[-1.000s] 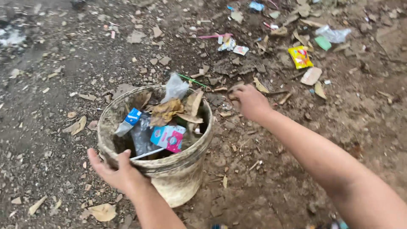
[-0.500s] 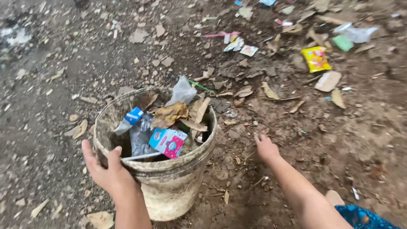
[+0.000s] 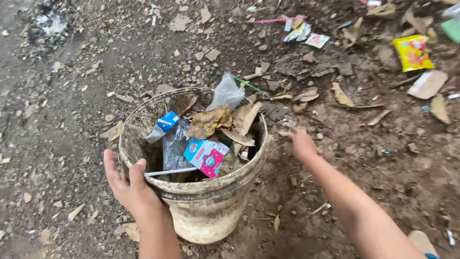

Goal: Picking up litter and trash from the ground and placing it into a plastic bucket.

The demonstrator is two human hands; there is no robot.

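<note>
A dirty, cream-coloured bucket (image 3: 211, 211) stands on the dirt, full of litter. Inside lie a pink and blue carton (image 3: 206, 156), dry leaves (image 3: 208, 122), a clear plastic bag (image 3: 226, 93), a blue and white wrapper (image 3: 165, 122) and a white straw (image 3: 167, 171). My left hand (image 3: 127, 184) grips the bucket's near left rim, thumb over the edge. My right hand (image 3: 302, 143) is low over the ground just right of the bucket, fingers pointing at a small pale scrap (image 3: 286, 134). Blur hides whether it holds anything.
Litter is strewn over the dirt at the back right: a yellow snack packet (image 3: 412, 52), a tan piece of card (image 3: 428, 84), dry leaves (image 3: 342, 95), white wrappers (image 3: 306, 34), a pink straw (image 3: 275, 20) and a green stick (image 3: 247, 84). Small stones and leaf bits cover the left.
My right hand drew back from the far litter to the ground, then rose toward the bucket's right side. My left hand stayed on the rim. The view shifted, so the litter sits further right.
</note>
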